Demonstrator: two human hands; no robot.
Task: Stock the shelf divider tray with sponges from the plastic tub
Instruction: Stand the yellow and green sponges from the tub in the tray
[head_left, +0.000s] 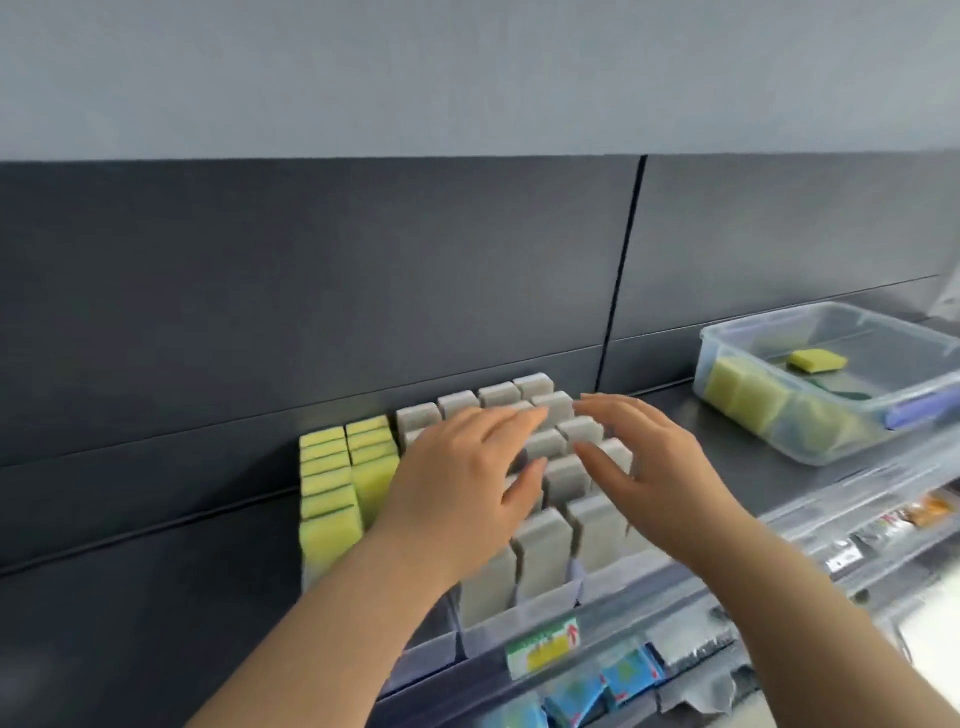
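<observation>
Two bare forearms rise from the lower edge toward a dark shelf. Left hand: fingers extended and slightly spread, lying over the tops of the grey sponges, gripping nothing. Right hand: fingers likewise loose and spread, thumb lowered, hovering at the right-hand rows; motion blur hides whether its fingertips make contact.

Clear shelf divider tray: set against the dark back panel, its lanes running front to back. Grey sponges stand on edge in the central and right lanes; yellow-green sponges fill the two left lanes in close rows.

Clear plastic tub, with a blue latch, stands well apart to the right on the same shelf. It holds yellow sponges packed at its near-left end and one flat sponge lying alone.

A price label sits on the shelf's front rail.
</observation>
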